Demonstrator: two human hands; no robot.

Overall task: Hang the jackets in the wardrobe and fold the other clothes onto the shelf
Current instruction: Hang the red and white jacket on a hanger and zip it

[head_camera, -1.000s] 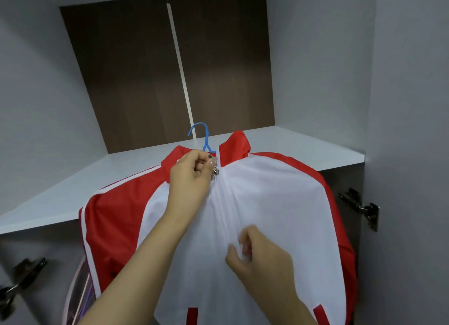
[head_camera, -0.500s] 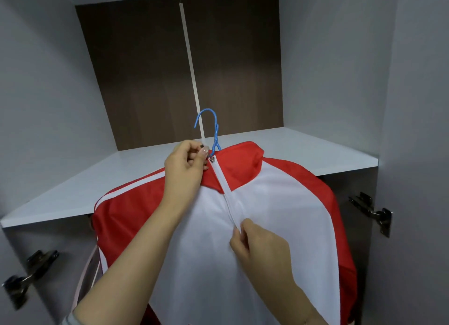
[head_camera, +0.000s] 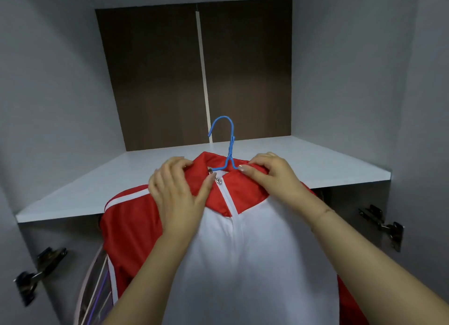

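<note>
Two hands meet at the neck of the red-and-white jacket (head_camera: 255,264), which hangs zipped on a blue hanger (head_camera: 227,142) in front of the shelf edge. The left hand (head_camera: 178,193) pinches the left side of the red collar (head_camera: 218,193), thumb by the zip pull; the right hand (head_camera: 267,173) curls over the right side, probably to square the garment on the hanger. Beyond, the white shelf (head_camera: 303,159) lies bare where visible; the hook is not yet on any rail in view.

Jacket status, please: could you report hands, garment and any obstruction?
Left hand and right hand both gripping red collar. Jacket zipped, on blue hanger, hook free, not on a rail. Shelf edge just behind.
</note>
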